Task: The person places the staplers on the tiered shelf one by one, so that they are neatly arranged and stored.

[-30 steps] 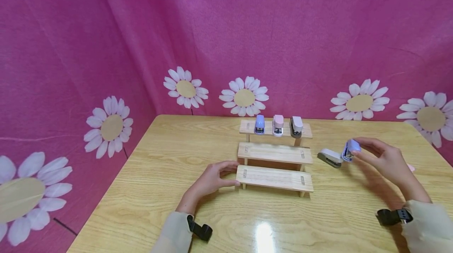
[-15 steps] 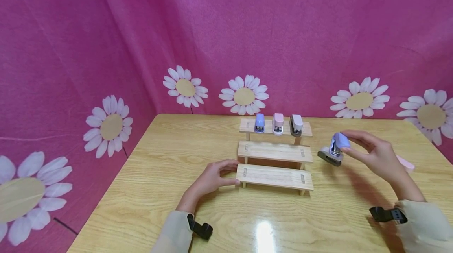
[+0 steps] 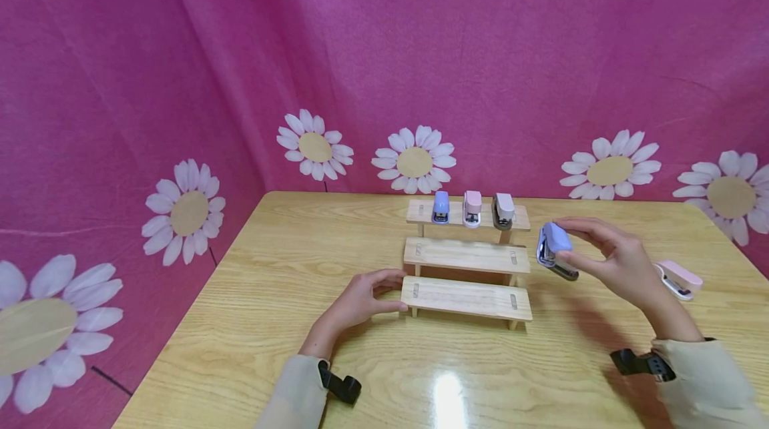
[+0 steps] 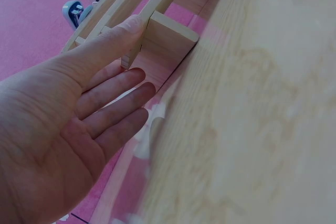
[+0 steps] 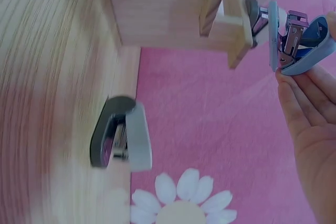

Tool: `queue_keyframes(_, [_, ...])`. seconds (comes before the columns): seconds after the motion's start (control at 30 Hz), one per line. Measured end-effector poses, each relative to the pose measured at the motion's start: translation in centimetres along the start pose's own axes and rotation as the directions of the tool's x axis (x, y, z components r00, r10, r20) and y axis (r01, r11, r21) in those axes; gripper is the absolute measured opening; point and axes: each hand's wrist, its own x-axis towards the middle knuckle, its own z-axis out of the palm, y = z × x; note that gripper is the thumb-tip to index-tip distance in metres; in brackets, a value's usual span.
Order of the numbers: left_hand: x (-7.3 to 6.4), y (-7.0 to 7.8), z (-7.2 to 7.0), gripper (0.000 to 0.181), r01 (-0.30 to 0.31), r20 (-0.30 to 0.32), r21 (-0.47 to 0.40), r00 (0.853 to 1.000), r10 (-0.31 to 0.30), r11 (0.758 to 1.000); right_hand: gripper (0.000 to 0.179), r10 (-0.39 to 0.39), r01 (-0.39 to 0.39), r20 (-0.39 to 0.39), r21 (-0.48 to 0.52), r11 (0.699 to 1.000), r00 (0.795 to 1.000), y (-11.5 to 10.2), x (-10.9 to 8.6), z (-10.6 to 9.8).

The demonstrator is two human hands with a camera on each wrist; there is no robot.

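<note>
My right hand (image 3: 621, 269) pinches a blue-purple mini stapler (image 3: 554, 239) between thumb and fingers, above the table and right of a three-step wooden display rack (image 3: 468, 297). In the right wrist view this stapler (image 5: 294, 43) shows its metal inside. Behind and below it in the head view, a white and grey stapler (image 5: 137, 135) is mostly hidden; the right wrist view shows it on the table. My left hand (image 3: 358, 302) holds the left end of the lowest step between thumb and forefinger, the other fingers loosely extended (image 4: 118, 106).
On the top step stand a blue stapler (image 3: 441, 207), a pink stapler (image 3: 472, 209) and a white and grey stapler (image 3: 502, 211). A pink and white stapler (image 3: 679, 279) lies on the table behind my right wrist. A pink flowered cloth (image 3: 480, 69) hangs behind the table.
My right hand has carried the blue stapler left, over the white and grey one, toward the rack. The pink stapler at the right has come into view. My left hand has stayed in place.
</note>
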Motion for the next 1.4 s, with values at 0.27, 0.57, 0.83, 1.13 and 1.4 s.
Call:
queue_keyframes(0.27, [-0.1,0.0,0.0,0.059,0.008,0.002,0.015,1.0,-0.008,1.0,0.056,-0.135,0.133,0.038,0.061,0.989,0.99,-0.4,0.7,1.7])
queue_keyframes(0.57, [-0.1,0.0,-0.1,0.059,0.004,-0.003,0.031,1.0,-0.004,1.0,0.055,-0.142,0.14,0.057,0.046,0.989,0.988,-1.3,1.6,3.7])
queue_keyframes(0.83, [-0.1,-0.1,-0.1,0.059,0.0,-0.003,0.038,1.0,0.001,0.999,0.055,-0.162,0.161,0.065,0.025,0.987,0.985,-2.0,2.3,5.4])
queue_keyframes(1.13, [-0.1,-0.1,0.0,0.058,-0.009,-0.004,0.012,1.0,0.009,1.0,0.051,-0.141,0.139,0.098,0.025,0.99,0.985,-2.7,3.1,7.4])
queue_keyframes(1.4, [-0.1,-0.1,-0.1,0.057,-0.013,-0.003,0.009,1.0,0.013,1.0,0.052,-0.158,0.156,0.103,0.03,0.987,0.982,-3.0,3.7,9.4])
